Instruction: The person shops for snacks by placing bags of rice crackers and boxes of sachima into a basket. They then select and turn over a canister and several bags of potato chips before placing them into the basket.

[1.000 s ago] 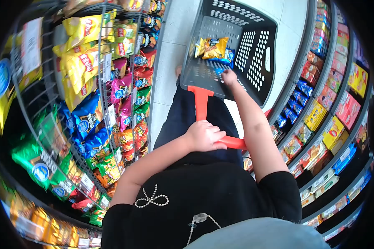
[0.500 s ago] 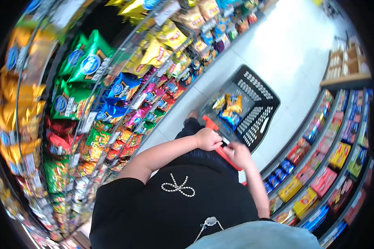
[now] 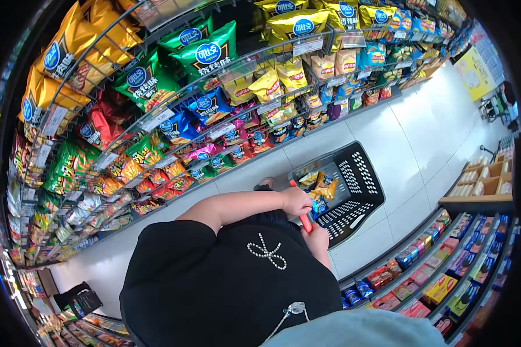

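A black shopping basket [image 3: 353,184] with perforated sides is in front of me, tilted in view. Its red handle [image 3: 305,221] crosses close to my body. My left hand [image 3: 296,201] is closed around the upper part of the handle. Lower down, my right hand [image 3: 317,238] grips the handle near its other end, its fingers partly hidden. Inside the basket lie a few snack bags, among them an orange-gold bag [image 3: 325,187] and a blue bag [image 3: 318,206].
Wire shelves on the left hold many chip bags, including green bags [image 3: 209,53] and yellow bags [image 3: 300,28]. Low shelves of boxed sweets [image 3: 440,288] run along the right. Pale tiled floor [image 3: 408,136] stretches between them. A wooden divided rack [image 3: 480,184] stands farther right.
My view has turned, so the chip shelves now spread across the top and the aisle behind me shows at lower left. Both hands stay on the handle, and the bags remain in the basket.
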Action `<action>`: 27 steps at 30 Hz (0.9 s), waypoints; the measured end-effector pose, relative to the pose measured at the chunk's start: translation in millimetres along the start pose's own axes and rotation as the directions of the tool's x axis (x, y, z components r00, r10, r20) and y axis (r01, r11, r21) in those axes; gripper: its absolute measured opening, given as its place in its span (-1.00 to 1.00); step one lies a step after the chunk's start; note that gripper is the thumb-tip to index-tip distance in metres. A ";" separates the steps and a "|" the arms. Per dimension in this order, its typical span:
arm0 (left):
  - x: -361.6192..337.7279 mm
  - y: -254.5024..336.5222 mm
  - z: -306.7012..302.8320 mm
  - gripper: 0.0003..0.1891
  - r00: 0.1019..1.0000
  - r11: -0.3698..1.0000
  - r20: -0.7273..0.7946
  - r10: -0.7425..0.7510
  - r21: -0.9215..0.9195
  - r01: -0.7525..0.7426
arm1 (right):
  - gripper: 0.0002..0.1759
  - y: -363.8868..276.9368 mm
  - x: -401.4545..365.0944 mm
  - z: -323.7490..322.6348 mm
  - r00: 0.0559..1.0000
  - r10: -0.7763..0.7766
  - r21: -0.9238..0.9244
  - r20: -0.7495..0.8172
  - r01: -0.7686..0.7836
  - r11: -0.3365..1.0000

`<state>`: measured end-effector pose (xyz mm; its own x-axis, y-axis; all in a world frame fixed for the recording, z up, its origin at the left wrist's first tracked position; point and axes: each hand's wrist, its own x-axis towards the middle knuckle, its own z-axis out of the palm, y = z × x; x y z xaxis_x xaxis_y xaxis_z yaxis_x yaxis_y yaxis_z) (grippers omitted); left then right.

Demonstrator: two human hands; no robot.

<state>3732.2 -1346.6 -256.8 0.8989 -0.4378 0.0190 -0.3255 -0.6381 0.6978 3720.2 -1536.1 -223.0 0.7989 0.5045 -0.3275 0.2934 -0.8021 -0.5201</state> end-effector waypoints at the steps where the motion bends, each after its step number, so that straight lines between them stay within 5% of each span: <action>1: -0.4 1.2 0.1 -0.79 1.000 1.000 -0.012 0.011 -0.001 -0.011 | -0.61 1.4 0.1 0.6 1.000 -0.006 -0.019 -0.007 0.006 1.000; 4: -1.4 11.0 -15.1 -0.81 0.996 0.989 -0.065 0.068 0.139 -0.058 | -0.63 -0.7 0.1 -4.2 0.999 0.041 -0.007 0.024 -0.041 0.999; 7: 5.1 6.0 -72.1 -0.86 0.902 0.938 -0.395 0.173 0.347 -0.028 | -0.63 -3.3 -2.2 -9.2 0.996 0.083 0.024 0.045 -0.084 0.996; 8: -0.2 18.4 -115.0 -0.86 0.813 0.929 -0.556 0.173 0.365 0.052 | -0.63 -3.1 -2.3 -10.5 0.996 0.080 0.030 0.042 -0.081 0.996; 9: -6.0 16.5 -150.2 -0.84 0.747 0.907 -0.655 -0.116 0.237 0.348 | -0.63 -2.4 -3.5 -10.8 0.996 0.078 0.037 0.044 -0.079 0.996; 10: -19.2 16.5 -185.3 -0.80 0.571 0.883 -0.813 0.113 0.345 0.317 | -0.62 -1.6 -4.0 -10.2 0.997 0.077 0.037 0.032 -0.078 0.996; 12: -46.5 4.3 -250.2 -0.82 0.210 0.755 -0.935 0.287 0.356 0.551 | -0.62 -0.2 -4.0 -10.9 0.996 0.076 0.032 0.035 -0.077 0.996; 15: -96.6 -17.5 -320.8 -0.62 -0.186 0.642 -0.896 0.404 0.133 0.755 | -0.63 -0.6 -4.6 -11.9 0.998 0.062 0.027 0.028 -0.063 0.998; 17: -123.4 -44.8 -347.0 -0.47 -0.355 0.689 -0.915 0.192 -0.132 0.713 | -0.63 -1.1 -4.4 -12.2 0.998 0.060 0.008 0.031 -0.061 0.998; 19: -137.3 -70.6 -365.6 -0.42 -0.341 0.795 -0.935 -0.093 -0.276 0.540 | -0.63 -4.9 -5.0 -14.7 0.997 0.074 0.020 0.030 -0.074 0.997; 22: -139.3 -76.2 -371.3 -0.48 -0.155 0.822 -0.910 -0.384 -0.413 0.392 | -0.63 -4.2 -4.6 -14.8 0.997 0.070 0.024 0.041 -0.071 0.997; 27: -136.8 -79.9 -366.0 -0.59 -0.213 0.865 -0.947 -0.241 -0.309 0.396 | -0.64 -5.2 -3.8 -15.6 0.998 0.056 0.040 0.039 -0.057 0.998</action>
<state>3742.6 -1003.9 -53.1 0.1645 0.8468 0.5058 0.1655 -0.5292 0.8322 3723.8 -1538.8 -206.7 0.7931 0.4709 -0.3864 0.2258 -0.8164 -0.5314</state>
